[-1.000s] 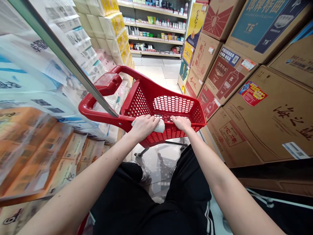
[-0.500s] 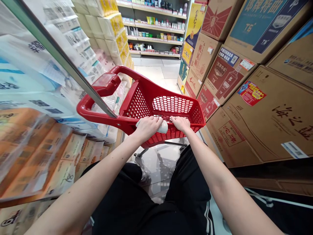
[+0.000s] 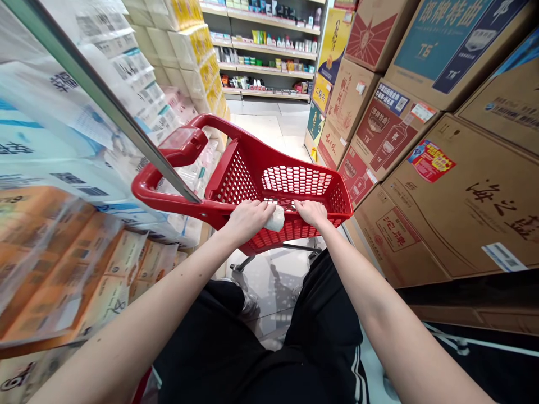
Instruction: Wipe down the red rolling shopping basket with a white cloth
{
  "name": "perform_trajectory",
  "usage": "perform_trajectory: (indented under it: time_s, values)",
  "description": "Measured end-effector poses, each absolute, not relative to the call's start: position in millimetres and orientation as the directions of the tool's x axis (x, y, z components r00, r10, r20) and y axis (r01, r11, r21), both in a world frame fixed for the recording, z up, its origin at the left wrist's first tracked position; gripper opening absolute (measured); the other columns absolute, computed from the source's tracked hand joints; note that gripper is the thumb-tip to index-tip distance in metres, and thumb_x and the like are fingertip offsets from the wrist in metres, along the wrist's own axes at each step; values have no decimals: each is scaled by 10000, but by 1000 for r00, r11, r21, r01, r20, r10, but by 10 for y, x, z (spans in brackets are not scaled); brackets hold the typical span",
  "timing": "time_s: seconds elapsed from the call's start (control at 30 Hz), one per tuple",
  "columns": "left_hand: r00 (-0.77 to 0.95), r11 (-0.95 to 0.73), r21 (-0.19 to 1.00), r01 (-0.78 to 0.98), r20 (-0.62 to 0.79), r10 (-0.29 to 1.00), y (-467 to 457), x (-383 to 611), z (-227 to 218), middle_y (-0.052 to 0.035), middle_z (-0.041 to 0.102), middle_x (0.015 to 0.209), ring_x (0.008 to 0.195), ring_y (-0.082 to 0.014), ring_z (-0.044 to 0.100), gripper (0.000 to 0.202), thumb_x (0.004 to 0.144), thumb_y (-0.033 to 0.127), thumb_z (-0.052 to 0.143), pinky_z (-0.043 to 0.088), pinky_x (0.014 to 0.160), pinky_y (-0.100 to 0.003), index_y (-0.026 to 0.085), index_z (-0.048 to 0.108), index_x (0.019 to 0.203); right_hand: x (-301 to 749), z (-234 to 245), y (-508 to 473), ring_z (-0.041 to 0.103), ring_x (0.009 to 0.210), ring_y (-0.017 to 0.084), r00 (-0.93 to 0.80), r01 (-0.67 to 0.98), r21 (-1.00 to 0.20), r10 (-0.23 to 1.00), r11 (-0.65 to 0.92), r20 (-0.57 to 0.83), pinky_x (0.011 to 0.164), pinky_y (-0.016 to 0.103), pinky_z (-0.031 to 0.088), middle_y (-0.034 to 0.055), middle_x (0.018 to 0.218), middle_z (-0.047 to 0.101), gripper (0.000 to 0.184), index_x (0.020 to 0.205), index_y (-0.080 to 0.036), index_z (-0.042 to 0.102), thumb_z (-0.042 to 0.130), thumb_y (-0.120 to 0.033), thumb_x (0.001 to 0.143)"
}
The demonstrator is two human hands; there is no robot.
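A red plastic shopping basket cart stands in a shop aisle in front of me, its long red handle swung up to the left. My left hand is closed on a white cloth and presses it against the basket's near rim. My right hand grips the same rim just to the right of the cloth. The basket looks empty inside. My black trousers fill the lower middle of the view.
Wrapped tissue packs are stacked tight on the left behind a metal shelf rail. Brown cardboard cartons are piled high on the right. The tiled aisle floor runs ahead to shelves of bottles.
My left hand slid the cloth right along the rim, then back a little to the left. The right hand and the basket have barely shifted.
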State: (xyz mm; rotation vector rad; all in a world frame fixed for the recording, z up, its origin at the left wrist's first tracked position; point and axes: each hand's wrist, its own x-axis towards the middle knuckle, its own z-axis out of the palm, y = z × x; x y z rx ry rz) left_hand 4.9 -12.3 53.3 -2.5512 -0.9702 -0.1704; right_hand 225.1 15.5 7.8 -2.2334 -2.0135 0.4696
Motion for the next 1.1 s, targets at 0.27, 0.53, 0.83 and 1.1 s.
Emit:
perform_trajectory:
  time_s: [0.27, 0.53, 0.83, 1.1]
  values:
    - [744, -668, -334, 665, 229, 627, -111, -88, 598, -70, 619, 793, 749, -218, 588, 102, 853, 153, 464, 400, 667, -335, 167, 547, 910, 2239, 88, 152, 616, 977, 294, 62, 956, -274, 984, -107, -168, 831, 385, 426, 111, 1032, 685, 704, 950, -205, 691, 132, -630, 889]
    - [727, -627, -386, 677, 222, 649, -150, -322, 743, -82, 624, 809, 749, -226, 595, 120, 853, 136, 437, 407, 662, -339, 164, 543, 901, 2245, 69, 172, 622, 953, 296, 52, 956, -275, 982, -101, -180, 818, 383, 426, 115, 1038, 680, 702, 962, -198, 683, 131, -626, 886]
    - [737, -655, -381, 653, 121, 665, -48, -281, 784, -48, 622, 734, 701, -197, 612, 113, 852, 131, 445, 403, 601, -286, 175, 524, 920, 2274, 60, 184, 620, 953, 290, 51, 958, -268, 981, -102, -189, 806, 373, 426, 114, 992, 687, 708, 911, -203, 693, 116, -613, 889]
    - [798, -712, -374, 594, 161, 581, -4, -322, 759, -54, 618, 758, 732, -204, 594, 110, 846, 116, 447, 405, 628, -302, 164, 532, 898, 2309, 59, 230, 620, 960, 291, 49, 957, -273, 980, -102, -194, 810, 383, 426, 108, 1001, 690, 664, 919, -220, 695, 147, -594, 889]
